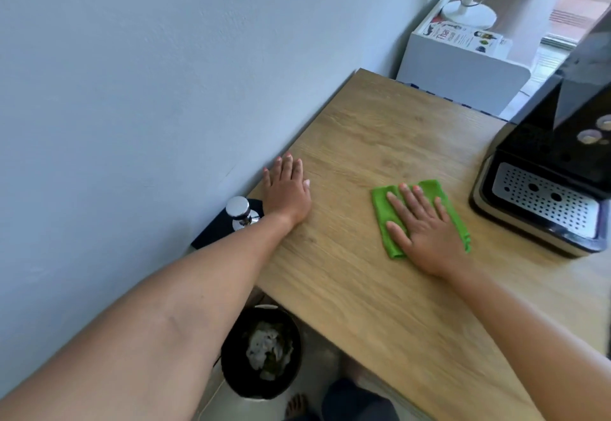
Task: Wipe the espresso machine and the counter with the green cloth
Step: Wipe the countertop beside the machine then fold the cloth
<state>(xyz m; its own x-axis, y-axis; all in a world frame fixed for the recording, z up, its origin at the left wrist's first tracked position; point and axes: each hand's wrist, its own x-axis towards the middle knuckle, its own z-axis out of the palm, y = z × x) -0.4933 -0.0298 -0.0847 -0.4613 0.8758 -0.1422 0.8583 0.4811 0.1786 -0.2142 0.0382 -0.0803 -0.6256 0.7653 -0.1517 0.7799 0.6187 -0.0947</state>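
The folded green cloth (383, 209) lies flat on the wooden counter (380, 129), left of the black espresso machine (542, 142). My right hand (426, 228) presses flat on the cloth, fingers spread, covering most of it. My left hand (287, 189) rests palm down on the bare counter near the wall, fingers apart, holding nothing. The machine's perforated metal drip tray (545, 202) faces me at the right edge of the view; the machine's upper part is cut off.
A chrome tamper (239, 212) stands on a dark mat (218, 228) at the counter's left corner, right by my left wrist. A black bin (261, 351) with rubbish sits on the floor below. A white cabinet (463, 70) stands beyond the counter's far end.
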